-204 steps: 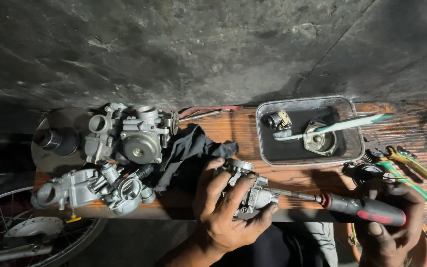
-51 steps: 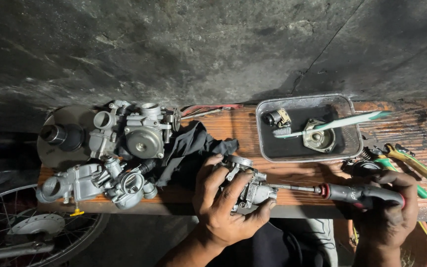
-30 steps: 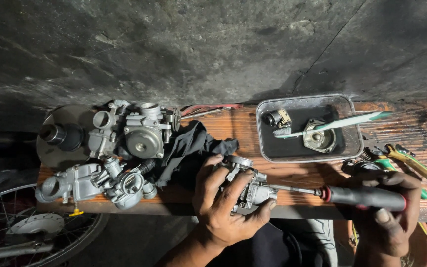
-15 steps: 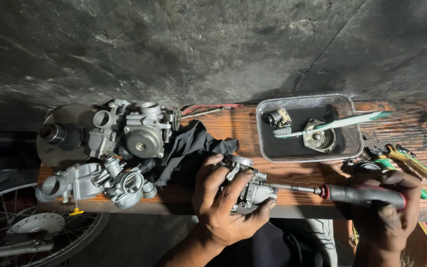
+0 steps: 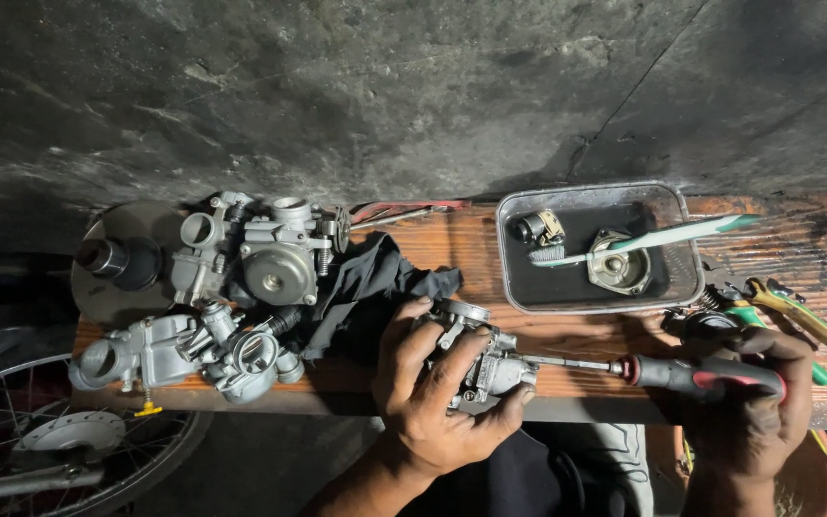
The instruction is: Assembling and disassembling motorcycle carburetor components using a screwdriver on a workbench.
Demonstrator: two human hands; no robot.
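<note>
Carburettor body (image 5: 479, 359): small, grey metal, clamped in left hand (image 5: 433, 393) at front edge of wooden bench (image 5: 490, 239), fingers wrapped over top, thumb underneath. Screwdriver (image 5: 681, 373), red/black handle, gripped shut in right hand (image 5: 748, 407); shaft horizontal, tip seated in carb's right side. Long axis of driver runs left-right, parallel to bench edge; carb lies directly left of right-hand grip, in line w/ shaft. Left hand on the part, right hand well apart at handle end. Black rag (image 5: 366, 292) just behind left hand. More carb assys (image 5: 251, 254) at left of bench. Metal tray (image 5: 519, 287) behind, holding toothbrush (image 5: 653, 239) + small parts. Green-handled pliers (image 5: 796, 321) at right, near right hand.
</note>
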